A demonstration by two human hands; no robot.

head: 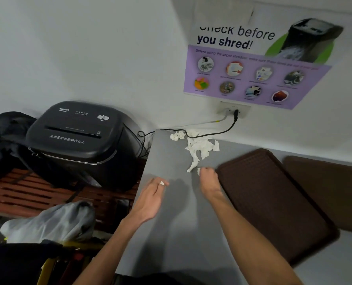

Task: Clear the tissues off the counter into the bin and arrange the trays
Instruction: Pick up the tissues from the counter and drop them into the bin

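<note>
- Left grip (152, 194): above grey desk (171, 233), near its left edge; fingers loosely bent, pinching small white tissue scrap (162, 183) at the fingertips.
- Right grip (209, 178): just beside left rim of near tray; fingers curled downward, blurred. At near end of the tissue pile; cannot tell whether pinching it.
- Torn tissue pile (199, 149): on desk beyond both grips, trailing from back corner toward right grip; well apart from left grip.
- Crumpled tissue balls (177, 136): back corner of desk, left of pile, beside black cable (212, 133).
- Near tray (273, 202): dark brown, flat on desk, set askew, right of right grip.
- Far tray (331, 192): brown, further right, along wall.
- Shredder (76, 136): black, left of desk, lower down.
- Grey plastic bag (52, 221): below shredder, left of left forearm.
</note>
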